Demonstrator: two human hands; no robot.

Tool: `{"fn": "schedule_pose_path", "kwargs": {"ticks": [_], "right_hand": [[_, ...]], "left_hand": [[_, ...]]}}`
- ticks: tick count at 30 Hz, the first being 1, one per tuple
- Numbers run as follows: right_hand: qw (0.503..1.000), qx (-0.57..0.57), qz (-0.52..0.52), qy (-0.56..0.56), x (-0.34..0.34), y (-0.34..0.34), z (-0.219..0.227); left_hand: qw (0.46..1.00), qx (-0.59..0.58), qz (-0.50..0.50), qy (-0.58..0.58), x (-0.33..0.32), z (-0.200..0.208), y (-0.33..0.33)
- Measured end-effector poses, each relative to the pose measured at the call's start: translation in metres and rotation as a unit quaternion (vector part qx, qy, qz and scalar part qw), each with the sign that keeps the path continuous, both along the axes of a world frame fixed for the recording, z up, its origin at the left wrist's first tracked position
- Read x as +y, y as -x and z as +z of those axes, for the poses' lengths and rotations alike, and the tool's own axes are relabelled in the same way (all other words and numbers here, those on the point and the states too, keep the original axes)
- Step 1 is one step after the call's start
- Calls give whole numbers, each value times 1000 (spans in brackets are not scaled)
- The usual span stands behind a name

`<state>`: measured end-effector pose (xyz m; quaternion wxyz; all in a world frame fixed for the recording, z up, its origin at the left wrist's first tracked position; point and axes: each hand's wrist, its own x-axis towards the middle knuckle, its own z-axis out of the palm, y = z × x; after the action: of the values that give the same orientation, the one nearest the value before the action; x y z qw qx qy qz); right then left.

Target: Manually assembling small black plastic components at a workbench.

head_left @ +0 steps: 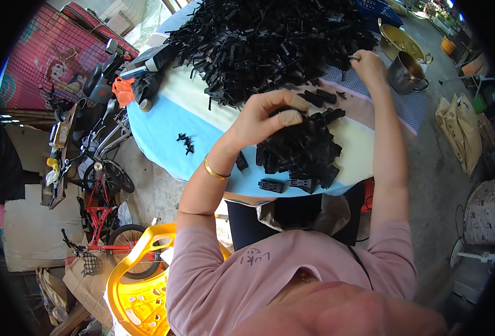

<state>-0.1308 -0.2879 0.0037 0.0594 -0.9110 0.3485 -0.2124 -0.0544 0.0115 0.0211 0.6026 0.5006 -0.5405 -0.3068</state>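
A big heap of small black plastic parts (258, 42) covers the far side of the round table. Closer to me lies a smaller pile of black plastic parts (300, 148), with a few single pieces along its front. Over this pile my left hand (261, 117) is curled, thumb and fingers bent toward each other; tape wraps the thumb tip. What it grips, if anything, is lost against the black parts. Stretched to the heap's right edge, my right hand (369, 68) is closed on a thin metal tool (354, 57), whose tip points left.
A striped cloth (163, 129) covers the table, with a few tiny black bits (186, 143) on its left. At the right edge stand a metal pot (406, 73) and a brass-coloured pan (400, 40). A yellow plastic chair (138, 285) and bicycles (99, 218) are at left; paper sacks (458, 131) stand at right.
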Motion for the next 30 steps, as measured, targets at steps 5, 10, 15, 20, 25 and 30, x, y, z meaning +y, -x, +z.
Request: {"fn": "schedule_pose_path", "kwargs": {"ticks": [5, 10, 15, 20, 25, 30], "right_hand": [[999, 38, -25, 5, 3, 1, 4], [991, -98, 47, -74, -1, 15, 15], [935, -259, 111, -215, 36, 12, 30], [763, -268, 237, -539, 90, 2, 35], [848, -249, 194, -426, 95, -13, 16], [823, -296, 282, -395, 110, -10, 20]], "left_hand": [[998, 36, 51, 3, -1, -5, -10], [994, 58, 98, 0, -1, -3, -8], [983, 118, 144, 5, -5, -6, -14], [956, 276, 104, -4, -10, -7, -17], [942, 305, 141, -8, -8, -3, -13], [955, 21, 294, -16, -10, -21, -26]]}}
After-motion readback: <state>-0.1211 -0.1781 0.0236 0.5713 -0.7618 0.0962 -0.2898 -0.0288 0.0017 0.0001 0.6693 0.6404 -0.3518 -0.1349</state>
